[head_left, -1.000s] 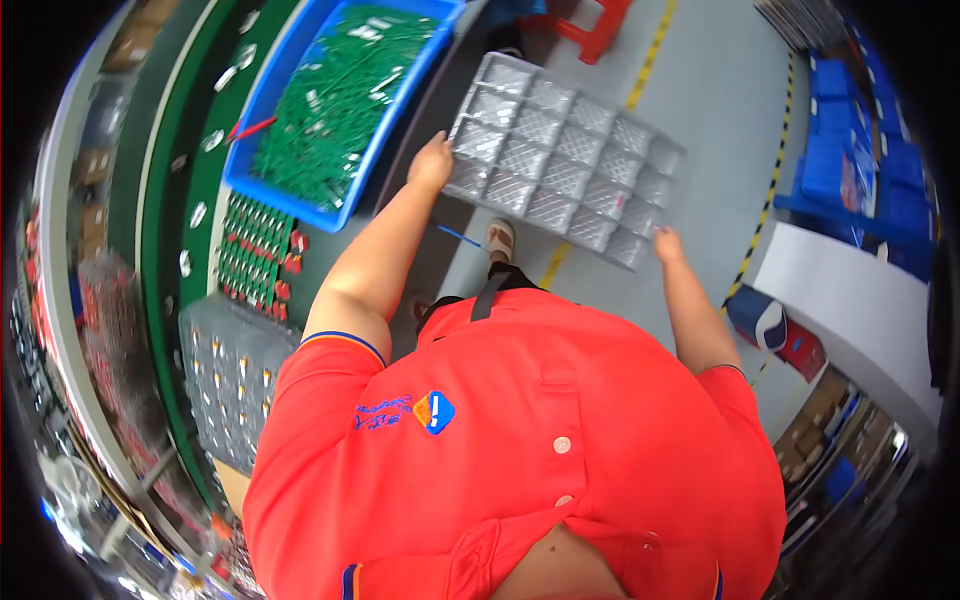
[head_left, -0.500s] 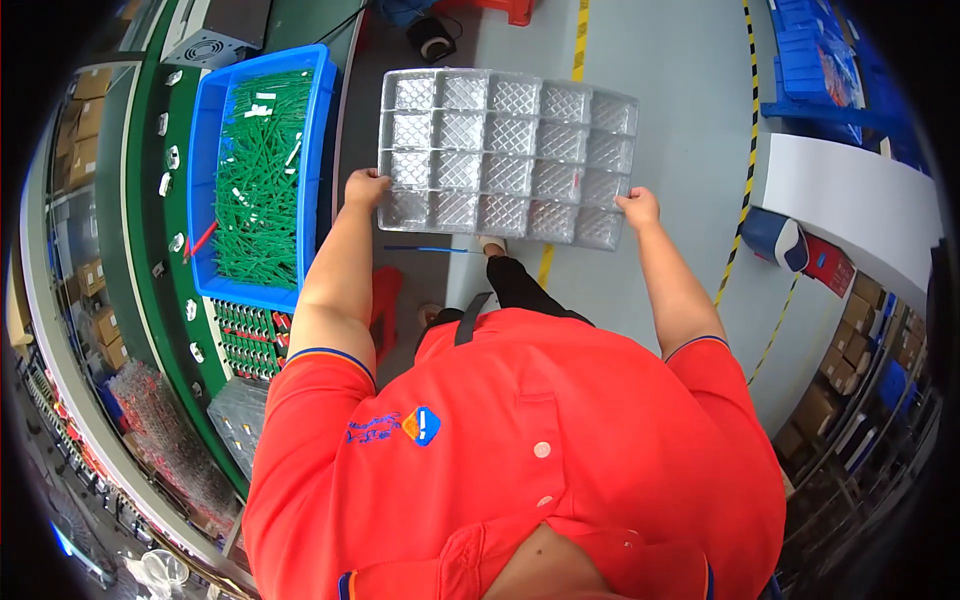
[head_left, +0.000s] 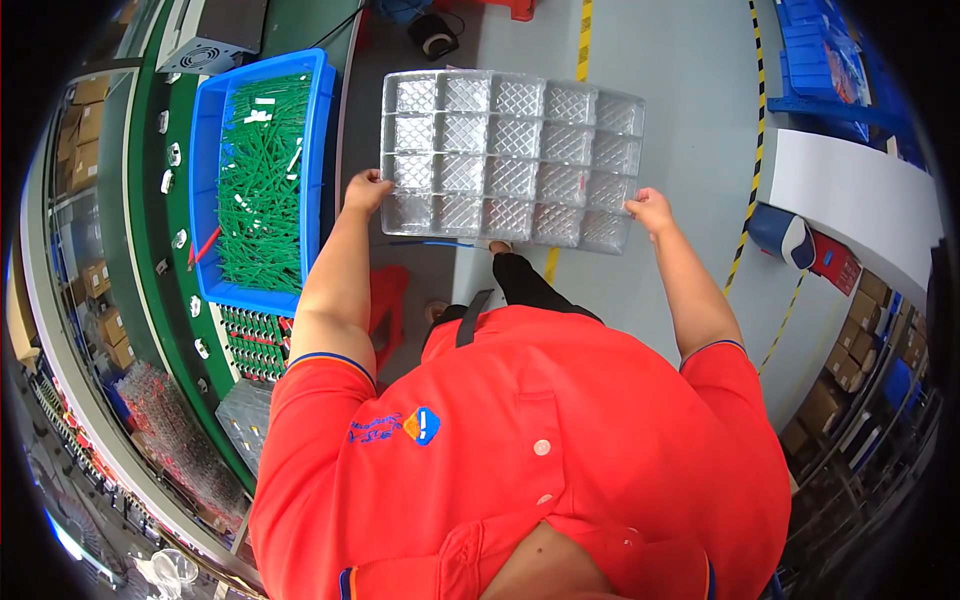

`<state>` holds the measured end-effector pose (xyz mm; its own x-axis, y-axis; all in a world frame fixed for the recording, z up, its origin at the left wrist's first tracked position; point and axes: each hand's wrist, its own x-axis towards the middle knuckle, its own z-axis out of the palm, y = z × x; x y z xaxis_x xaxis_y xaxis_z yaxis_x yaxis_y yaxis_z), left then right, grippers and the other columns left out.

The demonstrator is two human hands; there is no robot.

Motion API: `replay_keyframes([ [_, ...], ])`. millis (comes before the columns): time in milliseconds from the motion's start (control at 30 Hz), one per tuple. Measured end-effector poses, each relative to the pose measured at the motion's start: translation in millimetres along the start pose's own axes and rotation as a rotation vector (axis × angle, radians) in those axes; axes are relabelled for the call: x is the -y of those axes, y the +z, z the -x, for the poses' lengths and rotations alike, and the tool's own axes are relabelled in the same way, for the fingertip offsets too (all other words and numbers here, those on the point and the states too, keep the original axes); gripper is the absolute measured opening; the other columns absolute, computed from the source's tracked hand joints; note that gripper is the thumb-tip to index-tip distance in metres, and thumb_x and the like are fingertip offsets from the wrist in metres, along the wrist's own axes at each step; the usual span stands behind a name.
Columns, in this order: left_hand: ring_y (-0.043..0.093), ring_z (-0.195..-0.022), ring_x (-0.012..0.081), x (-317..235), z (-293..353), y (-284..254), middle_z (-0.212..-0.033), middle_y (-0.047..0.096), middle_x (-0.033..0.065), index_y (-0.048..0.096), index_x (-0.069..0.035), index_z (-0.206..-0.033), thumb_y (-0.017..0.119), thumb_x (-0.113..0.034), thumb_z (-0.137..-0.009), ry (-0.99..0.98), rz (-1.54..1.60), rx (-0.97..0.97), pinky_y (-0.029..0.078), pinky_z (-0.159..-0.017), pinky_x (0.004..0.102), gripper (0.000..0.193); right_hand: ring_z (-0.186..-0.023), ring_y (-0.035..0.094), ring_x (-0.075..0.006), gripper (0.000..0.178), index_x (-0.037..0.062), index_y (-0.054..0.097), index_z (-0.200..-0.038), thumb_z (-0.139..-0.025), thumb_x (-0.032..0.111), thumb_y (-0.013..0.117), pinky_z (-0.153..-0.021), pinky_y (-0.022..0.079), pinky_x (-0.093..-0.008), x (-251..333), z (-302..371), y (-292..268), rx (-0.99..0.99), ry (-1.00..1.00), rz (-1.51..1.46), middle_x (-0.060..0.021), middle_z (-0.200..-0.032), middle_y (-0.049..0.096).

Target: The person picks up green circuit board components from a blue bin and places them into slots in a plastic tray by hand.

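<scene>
A clear plastic compartment tray (head_left: 513,165), a grid of square cells with criss-cross ribbed bottoms, hangs in the air before me over the grey floor. Gripping its left edge near the lower corner is my left hand (head_left: 367,190). My right hand (head_left: 650,210) pinches the right edge at about the same height. Most of the cells look bare; a small red mark shows in one toward the right. To the left of my left hand stands a blue bin (head_left: 318,180) full of thin green strips (head_left: 262,190) with a few white pieces among them.
On my left runs a green conveyor (head_left: 150,270) carrying small white parts. Beside it lie a rack of green boards (head_left: 255,340) and a grey box (head_left: 205,35) with a fan. A red stool (head_left: 390,305) stands below my left forearm. Shelves with cartons (head_left: 850,345) are at the right.
Both my hands and the tray have shifted very slightly to the right in the picture. The grip on both edges is the same.
</scene>
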<state>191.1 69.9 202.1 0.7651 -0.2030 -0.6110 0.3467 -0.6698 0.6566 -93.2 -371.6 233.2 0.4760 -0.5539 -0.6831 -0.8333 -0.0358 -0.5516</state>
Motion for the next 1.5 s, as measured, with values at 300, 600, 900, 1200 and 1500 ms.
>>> replay_keyframes([
  [300, 0.049, -0.058, 0.006, 8.9, -3.9, -1.6, -0.067, 0.054, -0.0027, 0.059, -0.002, -0.084, 0.062, -0.006, -0.063, -0.051, 0.141, 0.083, 0.039, -0.053, 0.0189, 0.022, -0.061, 0.05, -0.0103, 0.024, 0.0051, 0.047, -0.082, -0.064, 0.007, 0.063, -0.054, 0.04, -0.0232, 5.9, 7.4, -5.1, 0.091, 0.013, -0.121, -0.0025, -0.07, 0.053],
  [600, 0.05, -0.062, 0.0066, 6.1, -1.7, -3.1, -0.071, 0.056, -0.0006, 0.059, 0.001, -0.09, 0.062, -0.005, -0.063, -0.046, 0.177, 0.101, 0.04, -0.057, 0.0191, 0.028, -0.071, 0.053, -0.0112, 0.034, 0.0019, 0.045, -0.099, -0.067, 0.001, 0.058, -0.061, 0.044, -0.024, 5.2, 5.3, -7.8, 0.17, 0.026, -0.218, -0.0033, -0.081, 0.055],
  [900, 0.052, -0.063, 0.0071, 0.2, -1.7, -6.3, -0.071, 0.058, 0.0001, 0.06, 0.001, -0.091, 0.061, -0.005, -0.065, -0.046, 0.1, 0.17, 0.04, -0.057, 0.0191, 0.027, -0.072, 0.054, -0.0116, 0.04, -0.0019, 0.045, -0.104, -0.066, 0.003, 0.059, -0.062, 0.045, -0.0239, 5.7, 6.1, -10.7, 0.21, 0.032, -0.277, -0.0058, -0.085, 0.056],
  [1200, 0.052, -0.063, 0.0069, 1.6, -1.4, -5.9, -0.074, 0.059, 0.0017, 0.059, 0.003, -0.096, 0.06, -0.004, -0.066, -0.024, 0.106, 0.163, 0.041, -0.057, 0.0196, 0.03, -0.075, 0.053, -0.0102, 0.039, -0.0003, 0.047, -0.105, -0.068, 0.005, 0.058, -0.065, 0.043, -0.0239, 11.0, 11.3, -16.6, 0.282, 0.08, -0.301, -0.0038, -0.087, 0.055],
  [1500, 0.048, -0.061, 0.0057, 0.8, 1.5, -15.1, -0.073, 0.058, -0.0002, 0.06, 0.001, -0.093, 0.058, -0.004, -0.067, -0.05, 0.165, 0.295, 0.037, -0.056, 0.0186, 0.027, -0.08, 0.052, -0.0113, 0.032, 0.0029, 0.049, -0.102, -0.071, 0.005, 0.057, -0.072, 0.043, -0.0261, 13.9, 16.7, -20.2, 0.385, 0.089, -0.413, -0.0024, -0.087, 0.054],
])
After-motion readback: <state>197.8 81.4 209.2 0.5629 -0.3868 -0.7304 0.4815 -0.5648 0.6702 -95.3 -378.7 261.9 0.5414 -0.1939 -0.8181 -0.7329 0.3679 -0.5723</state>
